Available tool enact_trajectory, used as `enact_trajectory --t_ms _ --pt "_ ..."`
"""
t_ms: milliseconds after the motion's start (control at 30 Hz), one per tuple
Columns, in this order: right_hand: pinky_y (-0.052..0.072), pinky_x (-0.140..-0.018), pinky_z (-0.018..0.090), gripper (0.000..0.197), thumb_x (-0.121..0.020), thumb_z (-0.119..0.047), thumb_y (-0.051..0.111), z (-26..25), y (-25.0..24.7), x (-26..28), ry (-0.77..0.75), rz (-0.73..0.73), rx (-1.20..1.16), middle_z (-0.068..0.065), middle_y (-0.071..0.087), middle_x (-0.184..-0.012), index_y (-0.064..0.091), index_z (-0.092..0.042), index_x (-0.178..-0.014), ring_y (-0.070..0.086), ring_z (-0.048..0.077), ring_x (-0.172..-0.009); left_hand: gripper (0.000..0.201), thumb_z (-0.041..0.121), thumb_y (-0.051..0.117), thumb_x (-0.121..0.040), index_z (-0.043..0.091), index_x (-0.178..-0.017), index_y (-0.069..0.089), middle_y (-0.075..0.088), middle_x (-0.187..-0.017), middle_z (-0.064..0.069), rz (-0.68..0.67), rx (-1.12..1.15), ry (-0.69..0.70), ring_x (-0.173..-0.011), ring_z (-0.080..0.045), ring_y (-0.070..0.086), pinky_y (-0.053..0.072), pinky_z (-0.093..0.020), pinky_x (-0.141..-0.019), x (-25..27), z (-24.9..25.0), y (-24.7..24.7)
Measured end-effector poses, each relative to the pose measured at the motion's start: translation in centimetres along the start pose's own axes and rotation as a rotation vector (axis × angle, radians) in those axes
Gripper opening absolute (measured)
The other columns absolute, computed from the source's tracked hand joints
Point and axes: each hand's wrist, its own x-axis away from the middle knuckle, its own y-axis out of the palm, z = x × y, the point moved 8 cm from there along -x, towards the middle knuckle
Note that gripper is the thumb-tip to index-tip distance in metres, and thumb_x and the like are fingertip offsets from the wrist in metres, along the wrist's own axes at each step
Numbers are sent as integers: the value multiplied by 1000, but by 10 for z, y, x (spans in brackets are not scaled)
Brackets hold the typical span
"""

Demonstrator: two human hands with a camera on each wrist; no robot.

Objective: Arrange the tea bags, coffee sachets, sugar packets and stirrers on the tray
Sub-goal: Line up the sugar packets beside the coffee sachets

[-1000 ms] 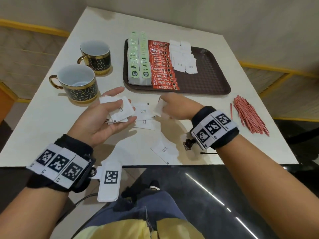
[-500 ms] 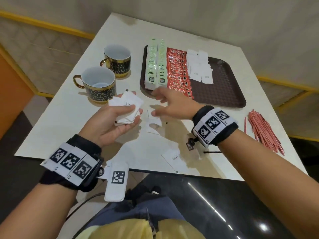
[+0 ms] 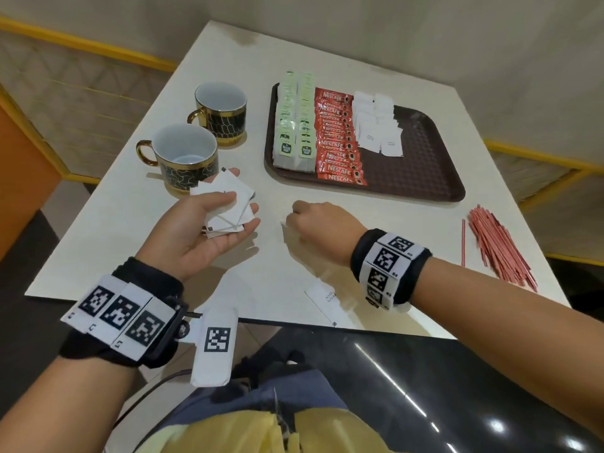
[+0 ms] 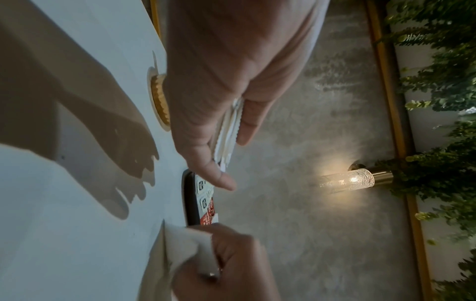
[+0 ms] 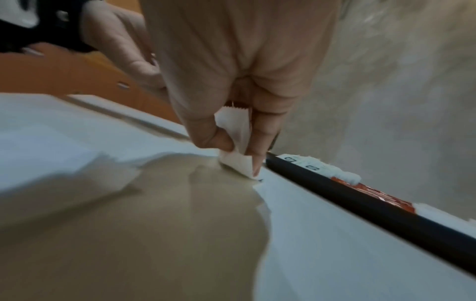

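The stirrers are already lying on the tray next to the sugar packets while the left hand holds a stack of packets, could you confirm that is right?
Not quite. The stirrers lie on the table, to the right of the tray, not on it; the head view shows this. The rest holds: sugar packets are on the tray, and the left hand holds a stack of packets.

Premises appear to be a café or hospitality lounge. Evidence: a white table (image 3: 294, 76) bearing a brown serving tray (image 3: 425, 178) stocked with drink sachets, two black-and-gold cups (image 3: 186, 158), yellow-trimmed wall panelling (image 3: 98, 103), a decorative glass wall lamp (image 4: 350, 180) and a wall of foliage (image 4: 443, 85).
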Motion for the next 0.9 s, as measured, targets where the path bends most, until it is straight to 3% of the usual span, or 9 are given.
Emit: enact_trajectory --t_ms 167,233,333,400,467,567,667,833,900 --pt "29 -51 24 34 -82 2 55 50 -29 3 321 226 -511 2 41 -58 41 -14 -56 44 24 -64 37 3 47 -96 25 -117 69 66 -116 -15 -15 -4 -39 -106 -29 63 60 -39 -78 -3 -12 13" --pt "32 -49 22 23 -81 3 55 57 -56 18 382 442 -669 4 48 -61 53 -11 -62 44 22 -63 34 6 49 -96 24 -116 69 63 -121 -15 -20 0 -78 -104 -30 62 59 -38 -77 -4 -21 22" --pt "41 -62 29 23 -83 2 55 30 -86 37 295 648 -671 11 65 -83 62 -4 -104 56 24 -73 33 26 52 -97 20 -128 62 63 -127 -11 -137 11 -143 -111 -28 61 53 -41 -92 -3 -36 46" --pt "45 -64 36 22 -84 1 55 2 -81 38 199 596 -568 13 65 -87 57 -4 -105 59 28 -76 49 45 49 -96 17 -136 56 60 -135 -9 -284 47 -175 -125 -26 56 43 -44 -106 -1 -41 65" --pt "47 -67 38 19 -83 1 57 -16 -68 42 128 521 -506 13 65 -93 60 -3 -102 60 30 -83 53 52 52 -93 14 -131 57 64 -128 -7 -303 48 -165 -119 -23 61 45 -43 -104 0 -41 72" --pt "46 -82 32 32 -86 -10 62 -16 -53 58 64 417 -652 9 67 -112 64 -7 -118 61 22 -97 20 22 59 -92 14 -110 64 64 -107 -9 -214 -69 -125 -90 -17 68 55 -32 -88 -6 -42 63" --pt "42 -99 26 35 -90 -15 62 5 -41 88 175 440 -694 4 61 -127 62 -12 -125 55 16 -115 29 2 53 -90 17 -112 65 67 -117 -15 -172 -11 -162 -96 -22 65 58 -28 -75 -13 -47 50" --pt "40 -71 27 40 -80 -33 74 13 37 113 528 4 -606 2 52 -104 55 -12 -108 49 21 -94 31 5 55 -91 17 -119 60 72 -107 -16 -184 -18 -161 -89 -24 69 59 -29 -67 -12 -42 54" --pt "29 -57 20 33 -77 -26 75 12 48 113 592 -23 -643 -2 48 -89 50 -13 -95 44 17 -81 41 9 60 -85 16 -125 57 71 -111 -16 -205 -28 -184 -88 -24 71 59 -31 -64 -12 -45 60"
